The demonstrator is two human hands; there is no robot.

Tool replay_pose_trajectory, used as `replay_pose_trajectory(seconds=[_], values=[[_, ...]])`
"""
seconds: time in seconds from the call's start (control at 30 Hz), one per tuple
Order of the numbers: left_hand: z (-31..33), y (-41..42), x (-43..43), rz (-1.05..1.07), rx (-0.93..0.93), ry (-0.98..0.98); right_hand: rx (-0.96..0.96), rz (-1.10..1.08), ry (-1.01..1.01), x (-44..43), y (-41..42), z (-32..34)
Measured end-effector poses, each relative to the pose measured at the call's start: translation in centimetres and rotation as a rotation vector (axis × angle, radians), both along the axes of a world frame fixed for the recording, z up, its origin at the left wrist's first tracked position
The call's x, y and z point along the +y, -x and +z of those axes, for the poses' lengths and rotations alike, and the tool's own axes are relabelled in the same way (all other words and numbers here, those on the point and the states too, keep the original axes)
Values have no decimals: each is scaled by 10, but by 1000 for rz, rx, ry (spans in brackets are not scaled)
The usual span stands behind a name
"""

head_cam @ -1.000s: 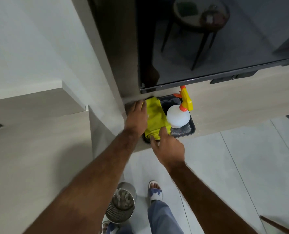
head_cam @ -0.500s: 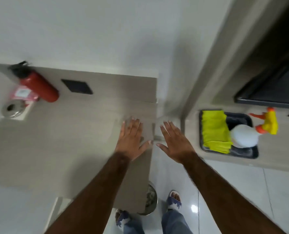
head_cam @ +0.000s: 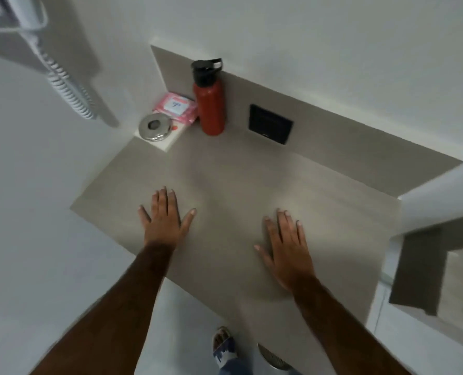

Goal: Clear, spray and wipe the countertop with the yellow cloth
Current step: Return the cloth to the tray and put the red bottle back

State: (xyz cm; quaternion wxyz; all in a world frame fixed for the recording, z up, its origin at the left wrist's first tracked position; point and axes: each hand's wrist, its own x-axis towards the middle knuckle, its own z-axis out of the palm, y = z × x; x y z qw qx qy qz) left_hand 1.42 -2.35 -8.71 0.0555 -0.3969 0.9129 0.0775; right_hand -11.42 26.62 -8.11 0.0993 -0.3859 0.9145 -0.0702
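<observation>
Starting at the left, the things you have to clear sit bunched in the far-left corner of the countertop (head_cam: 252, 190): a round metal dish (head_cam: 154, 127) on a small white block (head_cam: 168, 143), a pink packet (head_cam: 176, 107) tucked behind it against the wall, and just to their right a red bottle (head_cam: 209, 104) with a black cap, standing upright so its long axis runs straight up from the surface. Your left hand (head_cam: 165, 216) hovers flat and spread, holding nothing, over the near-left part of the counter; the corner cluster lies ahead of it and a touch to the right, so this looks like the nearer hand for the bottle and the dish. Further right, a black plate (head_cam: 270, 128) is set into the back panel. Your right hand (head_cam: 286, 249) is likewise spread and empty, lower and well apart from the cluster. The yellow cloth is not in view here, so clearing probably comes first.
</observation>
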Motion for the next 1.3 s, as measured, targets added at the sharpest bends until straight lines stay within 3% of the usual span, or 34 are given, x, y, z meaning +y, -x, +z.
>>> replay_pose_trajectory(seconds=[0.2, 0.37, 0.47, 0.57, 0.73, 0.93, 1.13, 1.3], values=[[-20, 5, -44, 4, 103, 76, -1, -119, 71, -96, 30, -9], [-26, 4, -47, -3, 128, 91, -148, -203, 158, -198, 81, 3], [-26, 4, -47, -11, 137, 89, -271, -308, 306, -262, 110, 20], [-26, 3, -47, -9, 134, 99, -391, -503, 581, -311, 130, 37], [-25, 3, -46, -9, 138, 97, -314, -678, 736, -345, 141, 46], [-19, 3, -44, -4, 106, 69, -320, -673, 789, -312, 124, 44], [-13, 5, -40, 15, 90, 46, -386, -844, 978, -208, 79, 32], [-8, 5, -37, 9, 84, 45, -402, -950, 968, -110, 62, 27]])
